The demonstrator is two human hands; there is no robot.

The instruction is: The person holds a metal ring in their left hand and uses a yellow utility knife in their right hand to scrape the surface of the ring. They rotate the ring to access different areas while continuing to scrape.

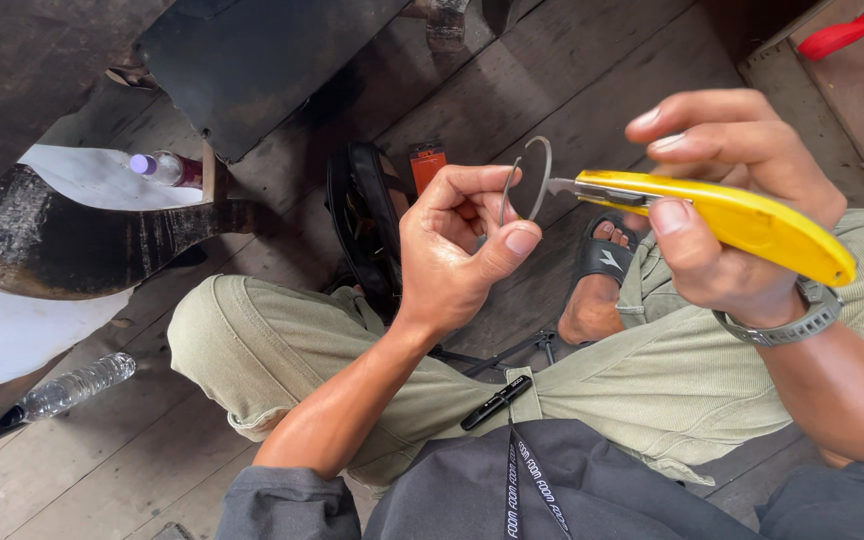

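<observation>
Pinching a thin grey ring [528,180], the left hand [457,250] meets the right hand's [727,200] yellow utility knife [722,215], its blade pointing toward nine o'clock.

The lower arc of the thin grey metal ring [532,175] disappears behind the fingers of the left hand [457,250], so how far it runs cannot be told. The rear of the yellow plastic utility knife [722,215] is partly covered by the right hand [727,200], and its short blade tip is too small to judge. At the upper right, the red strap [857,30] is cut off by the frame edge, while the clear plastic bottle [77,385] at lower left partly slips under a dark edge.
</observation>
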